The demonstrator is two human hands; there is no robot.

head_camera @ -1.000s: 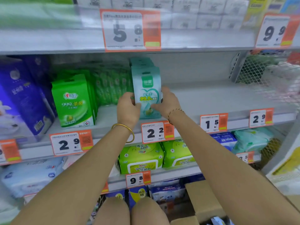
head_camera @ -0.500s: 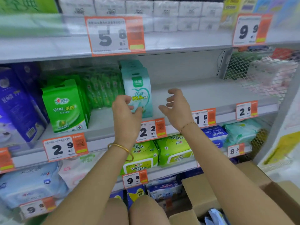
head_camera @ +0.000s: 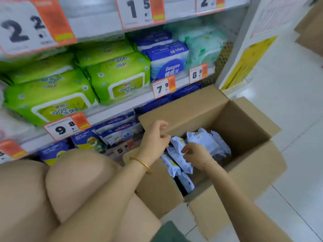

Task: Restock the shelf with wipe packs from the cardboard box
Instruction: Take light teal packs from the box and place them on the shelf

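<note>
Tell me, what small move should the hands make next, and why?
Probably close the right hand on the top white wipe pack and lift it out. Both hands are already at the packs in the open cardboard box; the left hand is curled beside it.

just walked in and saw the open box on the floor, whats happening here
A person is crouched by store shelves, restocking wipes. Both hands are down in the open cardboard box on the floor. The right hand is closing its fingers on a white and blue wipe pack in it. The left hand is loosely curled at the box's near edge beside the packs, and whether it holds one is unclear. No pack has been lifted out yet.
</note>
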